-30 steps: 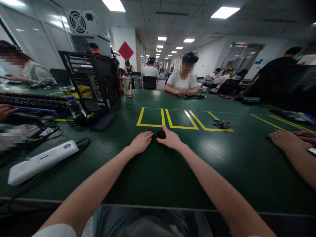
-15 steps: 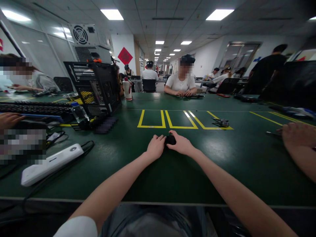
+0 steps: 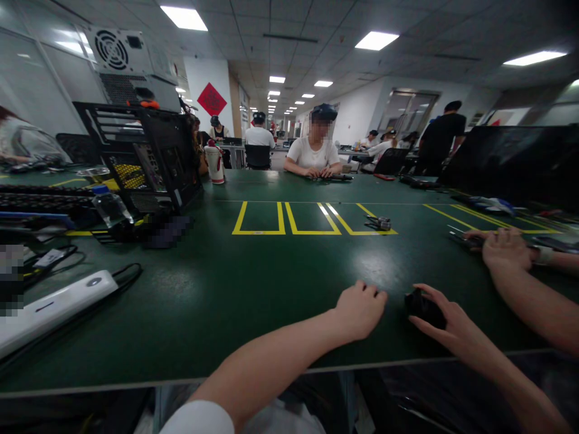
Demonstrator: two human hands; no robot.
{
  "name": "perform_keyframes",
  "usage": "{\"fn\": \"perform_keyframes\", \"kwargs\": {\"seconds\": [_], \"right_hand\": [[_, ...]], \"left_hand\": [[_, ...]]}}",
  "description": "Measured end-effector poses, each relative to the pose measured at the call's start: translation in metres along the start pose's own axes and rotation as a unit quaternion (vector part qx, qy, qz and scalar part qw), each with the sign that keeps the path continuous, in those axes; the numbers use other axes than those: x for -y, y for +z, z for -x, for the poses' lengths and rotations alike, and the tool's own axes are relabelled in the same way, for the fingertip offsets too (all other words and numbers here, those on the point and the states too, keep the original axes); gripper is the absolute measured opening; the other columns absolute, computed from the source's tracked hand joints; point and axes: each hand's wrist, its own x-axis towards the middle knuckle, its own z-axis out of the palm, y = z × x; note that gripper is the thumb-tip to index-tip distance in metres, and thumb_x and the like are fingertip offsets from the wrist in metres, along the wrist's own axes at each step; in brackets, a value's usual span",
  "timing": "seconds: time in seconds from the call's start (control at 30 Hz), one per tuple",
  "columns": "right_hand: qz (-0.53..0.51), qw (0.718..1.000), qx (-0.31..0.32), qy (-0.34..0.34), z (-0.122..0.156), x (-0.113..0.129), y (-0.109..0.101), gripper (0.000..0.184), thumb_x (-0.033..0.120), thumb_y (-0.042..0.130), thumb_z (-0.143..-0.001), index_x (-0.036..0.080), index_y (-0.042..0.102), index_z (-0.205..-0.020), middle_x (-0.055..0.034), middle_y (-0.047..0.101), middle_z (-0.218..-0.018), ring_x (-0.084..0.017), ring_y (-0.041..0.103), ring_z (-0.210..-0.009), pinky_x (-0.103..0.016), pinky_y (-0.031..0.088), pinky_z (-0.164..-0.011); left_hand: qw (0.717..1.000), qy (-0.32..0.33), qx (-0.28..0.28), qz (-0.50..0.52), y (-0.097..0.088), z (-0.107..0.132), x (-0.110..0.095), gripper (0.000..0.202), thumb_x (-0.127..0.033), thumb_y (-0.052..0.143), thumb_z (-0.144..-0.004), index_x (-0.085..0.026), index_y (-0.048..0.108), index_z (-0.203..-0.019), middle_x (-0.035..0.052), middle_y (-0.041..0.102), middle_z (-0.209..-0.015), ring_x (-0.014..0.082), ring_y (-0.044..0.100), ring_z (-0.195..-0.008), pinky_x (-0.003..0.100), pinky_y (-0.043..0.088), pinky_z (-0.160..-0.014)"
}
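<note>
Near the front of the green table, my right hand [image 3: 452, 319] grips a black computer mouse [image 3: 426, 308], thumb on one side and fingers on the other. To its left, and apart from the mouse, my left hand [image 3: 362, 307] is low over the table with its fingers curled down. Whatever those fingers hold, if anything, is hidden beneath the hand. Beyond both hands, a small cluster of metal parts [image 3: 379, 223] lies by the yellow tape lines [image 3: 312, 232].
On the left are a white power strip [image 3: 58, 304], a water bottle [image 3: 111, 206], a black computer case [image 3: 140, 160] and a paper cup [image 3: 214, 163]. Another person's hand [image 3: 506, 247] rests at right beside thin tools. Across the table sits a person [image 3: 313, 154] in white.
Both hands have shifted right and nearer the table's front edge, the mouse moving with my right hand. My left hand has come away from the mouse. The view has turned right.
</note>
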Motion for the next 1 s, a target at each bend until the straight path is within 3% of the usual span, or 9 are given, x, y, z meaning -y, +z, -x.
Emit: {"fn": "perform_keyframes", "kwargs": {"seconds": [0.13, 0.23, 0.43, 0.57, 0.7, 0.83, 1.0], "right_hand": [[-0.022, 0.998, -0.051, 0.003, 0.013, -0.027, 0.000, 0.060, 0.044, 0.048, -0.070, 0.020, 0.033, -0.122, -0.0113, 0.050, -0.119, -0.027, 0.051, -0.107, -0.039, 0.042, -0.089], [-0.022, 0.997, -0.077, -0.012, 0.014, -0.028, 0.003, 0.057, 0.040, 0.043, -0.073, 0.019, 0.030, -0.125, -0.0115, 0.045, -0.125, -0.027, 0.045, -0.114, -0.040, 0.038, -0.094], [0.040, 0.995, -0.086, -0.031, 0.010, -0.020, 0.012, 0.060, 0.036, 0.040, -0.072, 0.017, 0.026, -0.127, -0.0125, 0.040, -0.126, -0.029, 0.040, -0.116, -0.047, 0.032, -0.096], [0.070, 0.986, -0.153, 0.000, 0.013, -0.009, 0.023, 0.059, 0.040, 0.047, -0.066, 0.010, 0.037, -0.117, -0.0171, 0.044, -0.114, -0.033, 0.040, -0.111, -0.046, 0.036, -0.092], [0.070, 0.979, -0.191, 0.031, 0.019, 0.006, 0.030, 0.042, 0.029, 0.038, -0.071, 0.015, 0.042, -0.111, -0.0134, 0.048, -0.104, -0.030, 0.044, -0.104, -0.043, 0.042, -0.084], [0.051, 0.978, -0.201, 0.033, 0.020, 0.019, 0.029, 0.044, 0.027, 0.036, -0.073, 0.021, 0.037, -0.117, -0.0109, 0.047, -0.106, -0.030, 0.044, -0.105, -0.044, 0.041, -0.085], [0.049, 0.977, -0.207, -0.022, 0.021, 0.026, 0.026, 0.047, 0.027, 0.037, -0.072, 0.025, 0.035, -0.119, -0.0098, 0.041, -0.115, -0.031, 0.040, -0.112, -0.046, 0.038, -0.090]], "left_hand": [[0.993, -0.057, -0.058, 0.091, 0.021, -0.037, -0.041, 0.035, -0.033, 0.038, -0.086, -0.015, 0.041, -0.116, 0.0106, 0.052, -0.105, 0.0247, 0.048, -0.097, 0.035, 0.047, -0.075], [0.969, -0.100, -0.049, 0.219, 0.031, -0.055, -0.054, 0.041, -0.041, 0.041, -0.083, -0.017, 0.042, -0.117, 0.0103, 0.052, -0.108, 0.0229, 0.051, -0.096, 0.036, 0.046, -0.080], [0.910, -0.131, -0.041, 0.391, 0.044, -0.064, -0.045, 0.041, -0.040, 0.059, -0.072, -0.019, 0.053, -0.107, 0.0057, 0.059, -0.101, 0.0190, 0.056, -0.090, 0.032, 0.046, -0.081], [0.890, -0.142, -0.027, 0.432, 0.043, -0.058, -0.041, 0.042, -0.039, 0.063, -0.068, -0.019, 0.055, -0.104, 0.0026, 0.062, -0.096, 0.0161, 0.058, -0.086, 0.028, 0.047, -0.076], [0.917, -0.142, -0.019, 0.373, 0.033, -0.049, -0.046, 0.052, -0.053, 0.056, -0.068, -0.018, 0.054, -0.107, 0.0048, 0.064, -0.093, 0.0205, 0.058, -0.086, 0.032, 0.046, -0.075], [0.956, -0.091, -0.006, 0.278, 0.026, -0.046, -0.047, 0.045, -0.052, 0.046, -0.076, -0.017, 0.057, -0.102, 0.0061, 0.065, -0.087, 0.0224, 0.057, -0.088, 0.037, 0.041, -0.084], [0.953, -0.108, 0.005, 0.284, 0.028, -0.048, -0.041, 0.044, -0.052, 0.049, -0.074, -0.019, 0.058, -0.101, 0.0067, 0.064, -0.089, 0.0222, 0.057, -0.090, 0.032, 0.045, -0.075]]}}
